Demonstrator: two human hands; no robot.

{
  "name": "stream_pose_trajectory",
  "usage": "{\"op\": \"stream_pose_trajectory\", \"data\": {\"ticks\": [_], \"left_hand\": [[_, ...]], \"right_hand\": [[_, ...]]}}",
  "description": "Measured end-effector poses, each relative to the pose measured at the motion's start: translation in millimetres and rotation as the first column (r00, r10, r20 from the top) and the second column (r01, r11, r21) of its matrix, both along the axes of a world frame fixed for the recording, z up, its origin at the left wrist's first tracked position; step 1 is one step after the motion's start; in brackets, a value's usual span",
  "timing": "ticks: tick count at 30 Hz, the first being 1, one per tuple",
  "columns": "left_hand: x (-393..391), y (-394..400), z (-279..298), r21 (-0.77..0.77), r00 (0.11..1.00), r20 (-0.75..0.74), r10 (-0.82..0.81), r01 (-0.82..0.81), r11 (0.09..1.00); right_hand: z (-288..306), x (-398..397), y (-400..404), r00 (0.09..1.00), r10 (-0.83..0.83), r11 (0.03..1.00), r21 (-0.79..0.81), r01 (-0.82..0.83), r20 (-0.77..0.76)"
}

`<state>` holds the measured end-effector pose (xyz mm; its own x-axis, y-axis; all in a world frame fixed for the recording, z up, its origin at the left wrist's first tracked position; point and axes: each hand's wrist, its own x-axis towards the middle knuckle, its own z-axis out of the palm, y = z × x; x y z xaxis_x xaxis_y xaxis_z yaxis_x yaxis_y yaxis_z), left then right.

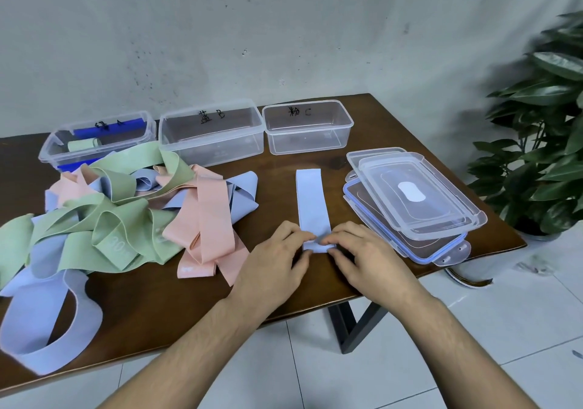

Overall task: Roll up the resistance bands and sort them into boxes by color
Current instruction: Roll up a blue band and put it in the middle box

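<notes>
Near the front edge of the brown wooden table [315, 285], a flat light-blue elastic resistance band [312, 202] lies stretched away from the person, its near end folded over and pinched by the curled fingers of both the left hand [277, 257] and the right hand [362, 257]. Beyond it stand three clear plastic boxes [307, 126] in a row, the leftmost clear box [97, 139] holding a rolled green band [82, 144]. Left of the hands sprawls a tangled heap of green, pink and blue bands [126, 216]; right of them lie stacked clear lids [419, 194].
</notes>
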<state>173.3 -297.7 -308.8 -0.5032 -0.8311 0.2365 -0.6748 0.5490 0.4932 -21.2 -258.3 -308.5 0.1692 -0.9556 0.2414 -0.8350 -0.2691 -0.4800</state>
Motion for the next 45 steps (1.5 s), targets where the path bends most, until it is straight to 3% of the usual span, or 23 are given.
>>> {"op": "stream_pose_trajectory", "data": {"ticks": [8, 26, 38, 45], "left_hand": [[-1, -4, -2, -0.077, 1.000, 0.019, -0.011, 0.012, 0.997], [-6, -22, 3, 0.002, 0.996, 0.090, -0.015, 0.015, 1.000], [4, 4, 10, 0.044, 0.987, 0.127, -0.096, 0.091, 0.995], [5, -4, 10, 0.047, 0.984, 0.158, -0.085, 0.079, 0.996]], "right_hand": [[0, -2, -5, 1.000, 0.004, 1.000, 0.023, -0.004, -0.030], [-2, -4, -21, 1.000, 0.017, 0.998, 0.057, -0.015, -0.023], [-2, -4, 7, 0.987, 0.102, 0.995, -0.002, -0.103, -0.127], [-6, 0, 11, 0.997, 0.040, 0.997, -0.057, -0.044, -0.070]]}}
